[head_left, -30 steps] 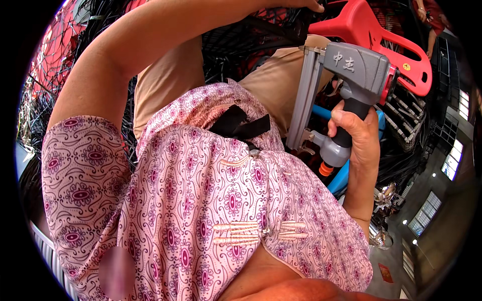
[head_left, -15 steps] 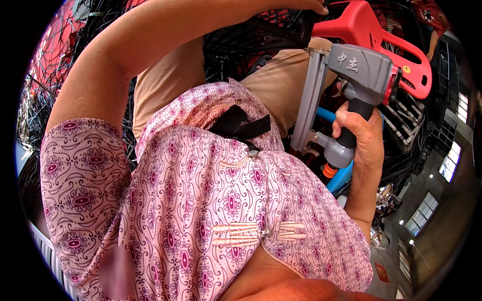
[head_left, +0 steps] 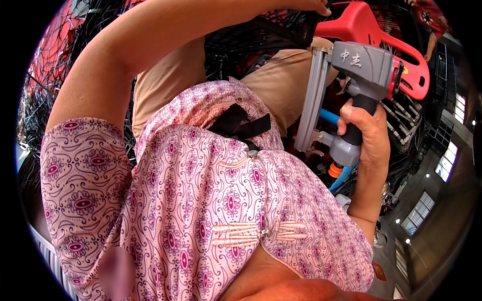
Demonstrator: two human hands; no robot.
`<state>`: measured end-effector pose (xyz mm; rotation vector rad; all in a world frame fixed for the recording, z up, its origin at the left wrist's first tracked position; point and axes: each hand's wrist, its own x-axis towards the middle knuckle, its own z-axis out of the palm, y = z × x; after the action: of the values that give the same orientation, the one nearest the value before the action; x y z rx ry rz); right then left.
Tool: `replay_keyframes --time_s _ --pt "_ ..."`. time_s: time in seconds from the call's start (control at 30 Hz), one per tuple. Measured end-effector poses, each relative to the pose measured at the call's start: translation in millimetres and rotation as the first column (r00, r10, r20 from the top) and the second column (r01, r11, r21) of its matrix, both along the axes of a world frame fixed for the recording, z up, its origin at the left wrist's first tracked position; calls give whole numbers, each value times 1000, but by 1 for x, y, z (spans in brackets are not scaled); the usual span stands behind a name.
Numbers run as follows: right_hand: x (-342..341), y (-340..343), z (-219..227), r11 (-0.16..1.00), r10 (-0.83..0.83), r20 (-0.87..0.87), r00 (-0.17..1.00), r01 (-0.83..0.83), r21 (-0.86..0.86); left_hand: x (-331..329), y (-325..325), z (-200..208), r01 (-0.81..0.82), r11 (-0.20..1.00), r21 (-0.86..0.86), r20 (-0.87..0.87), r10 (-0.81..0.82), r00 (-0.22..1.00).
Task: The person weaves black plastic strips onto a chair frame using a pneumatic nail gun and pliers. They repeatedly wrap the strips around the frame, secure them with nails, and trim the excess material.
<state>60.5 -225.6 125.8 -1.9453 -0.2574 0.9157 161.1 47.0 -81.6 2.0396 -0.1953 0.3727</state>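
Note:
My right hand (head_left: 367, 123) is wrapped round the black grip of a grey air stapler (head_left: 364, 62), its long magazine slanting down on the left. At the handle's lower end is an orange fitting, with a blue air hose (head_left: 344, 178) beside it. My left arm stretches across the top of the view. Its hand (head_left: 317, 6) is partly cut off by the upper edge, fingers curled at a dark frame (head_left: 304, 30) with black strips or mesh. Exactly what those fingers hold is hidden. A red plastic chair (head_left: 351, 22) stands just behind the stapler.
Tangled black strips (head_left: 47, 108) lie over red material at the left. A rack of pale rods (head_left: 401, 120) is right of my right hand. Another person in a red top (head_left: 429, 17) is at the upper right. Windows (head_left: 417, 213) line the far wall.
The stapler and my right hand have shifted slightly right and down. My left hand has moved very slightly right at the top edge.

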Motion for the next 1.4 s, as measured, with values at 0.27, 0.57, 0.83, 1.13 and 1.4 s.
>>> replay_keyframes --time_s 0.27,0.57,0.83,1.13,1.4 --pt "5 5 4 998 -9 -47 999 6 -56 -2 -4 2 -25 999 22 29 24 999" --pt "-7 16 -3 999 -34 -2 999 34 -38 34 0 -42 -29 999 -43 361 43 932" --pt "-13 3 -16 995 -101 20 995 100 21 11 -14 -10 -4 947 -321 -33 -7 999" --pt "-26 5 -28 992 -115 84 990 111 53 10 -20 -4 -26 916 -400 -92 -13 996" --pt "-22 5 -27 995 -96 81 992 93 47 18 -16 -21 22 987 157 80 -34 996"
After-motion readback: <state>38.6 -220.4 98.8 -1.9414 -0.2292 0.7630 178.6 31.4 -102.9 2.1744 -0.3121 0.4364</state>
